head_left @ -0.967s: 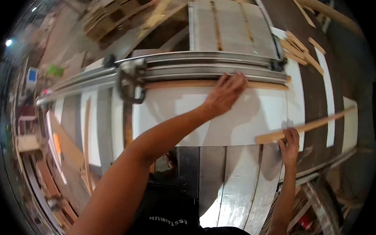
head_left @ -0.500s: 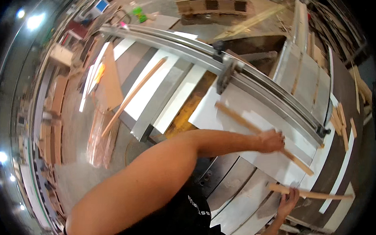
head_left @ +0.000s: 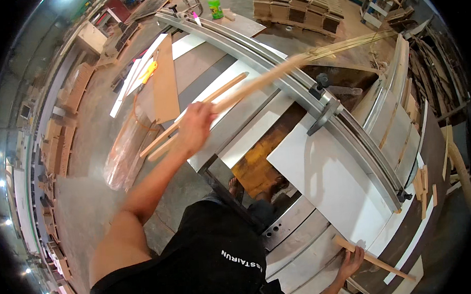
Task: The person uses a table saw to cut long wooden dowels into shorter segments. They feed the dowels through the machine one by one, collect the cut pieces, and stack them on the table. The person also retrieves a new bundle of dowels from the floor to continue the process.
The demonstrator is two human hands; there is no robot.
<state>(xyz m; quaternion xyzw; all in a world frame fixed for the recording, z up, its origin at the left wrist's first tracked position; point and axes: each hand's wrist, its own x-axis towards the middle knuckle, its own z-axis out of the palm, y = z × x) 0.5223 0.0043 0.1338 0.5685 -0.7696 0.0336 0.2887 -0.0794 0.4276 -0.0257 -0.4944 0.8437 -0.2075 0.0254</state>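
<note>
My left hand (head_left: 193,129) is closed round a long light-wood strip (head_left: 259,86), held over the left end of the work surface and smeared by motion toward its far end. Behind it, a second wood strip (head_left: 230,85) lies slanted across the white and grey boards. At the lower right, my right hand (head_left: 351,263) has its fingers wrapped round another wood strip (head_left: 386,265), close to the near corner of a white panel (head_left: 331,179). That panel lies flat beneath a long metal rail (head_left: 362,149) with a dark clamp-like fitting (head_left: 323,117).
Short wood offcuts (head_left: 421,191) lie on the brown board at right. A green bottle (head_left: 215,6) stands beyond the rail, and stacked brown sheets (head_left: 298,7) sit farther back. On the left are a yellow tool (head_left: 148,72) and a plastic-wrapped bundle (head_left: 125,152).
My left hand has swung left from the white panel to the boards, carrying the wood strip. My right hand stays on its strip, whose right end now points lower. The view has shifted.
</note>
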